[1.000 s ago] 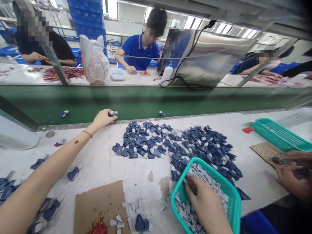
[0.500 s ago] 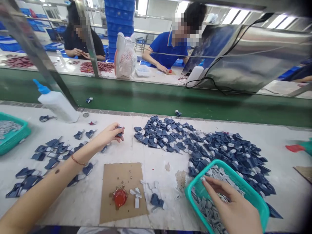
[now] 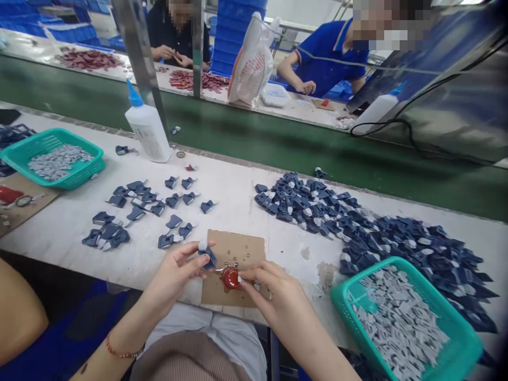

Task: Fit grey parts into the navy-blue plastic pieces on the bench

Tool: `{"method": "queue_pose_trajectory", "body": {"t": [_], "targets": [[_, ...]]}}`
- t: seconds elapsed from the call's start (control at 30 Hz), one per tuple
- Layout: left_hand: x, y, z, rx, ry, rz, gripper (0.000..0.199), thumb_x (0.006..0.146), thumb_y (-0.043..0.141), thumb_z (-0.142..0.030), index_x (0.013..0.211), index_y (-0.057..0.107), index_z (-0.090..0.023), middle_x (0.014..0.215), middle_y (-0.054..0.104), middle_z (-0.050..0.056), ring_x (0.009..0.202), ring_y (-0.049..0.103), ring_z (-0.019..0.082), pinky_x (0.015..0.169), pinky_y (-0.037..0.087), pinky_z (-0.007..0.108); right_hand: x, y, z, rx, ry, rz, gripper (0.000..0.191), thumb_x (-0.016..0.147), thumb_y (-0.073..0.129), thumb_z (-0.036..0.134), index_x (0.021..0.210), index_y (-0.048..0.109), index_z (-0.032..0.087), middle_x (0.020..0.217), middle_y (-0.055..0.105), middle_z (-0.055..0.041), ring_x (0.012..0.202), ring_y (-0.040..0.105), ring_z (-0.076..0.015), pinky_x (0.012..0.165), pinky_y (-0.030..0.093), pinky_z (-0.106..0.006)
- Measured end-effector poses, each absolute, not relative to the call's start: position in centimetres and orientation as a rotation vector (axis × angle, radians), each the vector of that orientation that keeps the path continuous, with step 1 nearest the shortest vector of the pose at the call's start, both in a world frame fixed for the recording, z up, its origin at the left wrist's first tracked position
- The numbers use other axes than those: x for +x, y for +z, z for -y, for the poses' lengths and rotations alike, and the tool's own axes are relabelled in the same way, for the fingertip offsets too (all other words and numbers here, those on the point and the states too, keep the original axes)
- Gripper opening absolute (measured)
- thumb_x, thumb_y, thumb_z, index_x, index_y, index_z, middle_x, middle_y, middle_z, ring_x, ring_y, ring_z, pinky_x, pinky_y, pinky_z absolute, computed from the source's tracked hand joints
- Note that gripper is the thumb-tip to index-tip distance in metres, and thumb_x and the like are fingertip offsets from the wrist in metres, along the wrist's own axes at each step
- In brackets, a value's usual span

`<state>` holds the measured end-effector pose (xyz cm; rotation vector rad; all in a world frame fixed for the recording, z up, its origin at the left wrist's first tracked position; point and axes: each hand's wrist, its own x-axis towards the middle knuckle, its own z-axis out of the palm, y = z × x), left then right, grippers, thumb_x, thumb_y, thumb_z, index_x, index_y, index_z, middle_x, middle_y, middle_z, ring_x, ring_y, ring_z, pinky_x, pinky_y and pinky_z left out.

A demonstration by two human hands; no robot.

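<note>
My left hand pinches a navy blue piece with a whitish tab, held up over the left edge of a cardboard sheet. Between the thumb and forefinger of my right hand is a small light-grey piece, at the right side of a shallow red cap. The cap lies on the cardboard with wet-looking, glossy stuff and tiny drops around it. Whether the grey piece touches the cap, I cannot tell. My right hand hides part of the cardboard.
Loose navy pieces lie at left; a big heap of them spreads to the right. Green baskets of grey pieces stand right and left. A white bottle stands behind. Two people sit across the green strip.
My left hand has come back from the far side of the table to the cardboard, still with a navy piece. My right hand has left the right basket for the red cap. The view has shifted.
</note>
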<state>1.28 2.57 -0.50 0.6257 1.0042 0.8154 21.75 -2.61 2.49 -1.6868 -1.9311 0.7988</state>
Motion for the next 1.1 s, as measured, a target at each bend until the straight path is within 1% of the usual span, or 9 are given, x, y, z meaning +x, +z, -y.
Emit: {"method": "queue_pose_trajectory", "body": {"t": [0.1,0.2,0.4,0.5,0.6,0.7,0.8,0.97,1.1], "targets": [[0.8,-1.1,-1.0,0.602,0.876,-1.011,0.035,0.066,0.086,-0.034,0.098,0.078,-0.023,0.106,0.073,0.004,0.081,0.065,0.013,0.070,0.055,0.020,20.9,2.5,2.1,-1.730,0.789,2.067,0.017,0.091,0.057,0.014,0.087,0.071,0.022,0.091,0.068,-0.0044,0.088,0.066,-0.0195,0.077,0.054,-0.032],[0.3,-1.4,-0.1,0.590,0.876,-1.005,0.033,0.069,0.085,-0.034,0.099,0.076,-0.023,0.106,0.074,0.003,0.088,0.067,0.015,0.075,0.057,0.021,20.5,2.6,1.9,-1.776,0.751,2.165,0.018,0.091,0.056,0.014,0.085,0.072,0.020,0.088,0.066,-0.0054,0.086,0.065,-0.0211,0.076,0.053,-0.033],[-0.1,-1.6,0.3,0.590,0.925,-0.975,0.029,0.067,0.086,-0.031,0.092,0.075,-0.020,0.100,0.074,0.002,0.082,0.067,0.012,0.073,0.057,0.020,19.9,2.8,1.5,-1.853,0.876,2.087,0.021,0.091,0.056,0.014,0.082,0.074,0.019,0.089,0.067,-0.0075,0.085,0.065,-0.0225,0.077,0.050,-0.036],[0.2,-1.7,0.4,0.586,0.943,-0.934,0.029,0.067,0.086,-0.028,0.092,0.072,-0.020,0.098,0.075,0.001,0.081,0.068,0.012,0.074,0.057,0.019,20.3,3.2,1.2,-1.835,0.942,2.027,0.020,0.090,0.058,0.016,0.084,0.076,0.021,0.090,0.070,-0.0061,0.085,0.066,-0.0203,0.078,0.051,-0.033],[0.9,-1.4,0.7,0.600,0.933,-0.876,0.025,0.069,0.084,-0.024,0.089,0.070,-0.018,0.094,0.076,0.002,0.079,0.069,0.011,0.074,0.056,0.018,21.2,3.9,1.1,-1.782,1.174,1.652,0.010,0.084,0.068,0.027,0.084,0.077,0.023,0.092,0.074,-0.0050,0.087,0.068,-0.0197,0.081,0.052,-0.031],[2.1,-0.8,0.8,0.586,0.913,-0.822,0.022,0.070,0.083,-0.023,0.085,0.068,-0.016,0.089,0.076,0.003,0.081,0.071,0.012,0.075,0.056,0.018,21.9,5.0,1.3,-1.694,1.374,1.245,0.019,0.072,0.078,0.040,0.080,0.078,0.023,0.093,0.075,-0.0062,0.085,0.067,-0.0198,0.078,0.053,-0.030],[3.3,-0.2,0.9,0.564,0.897,-0.757,0.023,0.069,0.084,-0.022,0.083,0.066,-0.015,0.088,0.076,0.004,0.082,0.071,0.014,0.075,0.057,0.020,21.9,6.1,1.7,-1.625,1.469,1.130,0.020,0.069,0.082,0.040,0.078,0.078,0.022,0.093,0.074,-0.0071,0.084,0.066,-0.0184,0.078,0.054,-0.029],[4.7,0.1,0.9,0.581,0.882,-0.739,0.024,0.069,0.083,-0.021,0.083,0.064,-0.015,0.086,0.075,0.004,0.081,0.071,0.013,0.075,0.057,0.021,21.6,6.9,2.2,-1.599,1.474,1.165,0.018,0.071,0.080,0.038,0.081,0.079,0.023,0.089,0.073,-0.0063,0.085,0.068,-0.0183,0.077,0.056,-0.027],[5.0,-0.2,1.2,0.608,0.887,-0.748,0.024,0.070,0.082,-0.021,0.084,0.064,-0.016,0.089,0.075,0.004,0.084,0.071,0.014,0.077,0.057,0.022,21.6,6.8,2.6,-1.662,1.381,1.284,0.014,0.074,0.076,0.036,0.082,0.078,0.024,0.093,0.073,-0.0052,0.089,0.069,-0.0193,0.080,0.055,-0.028]]}}
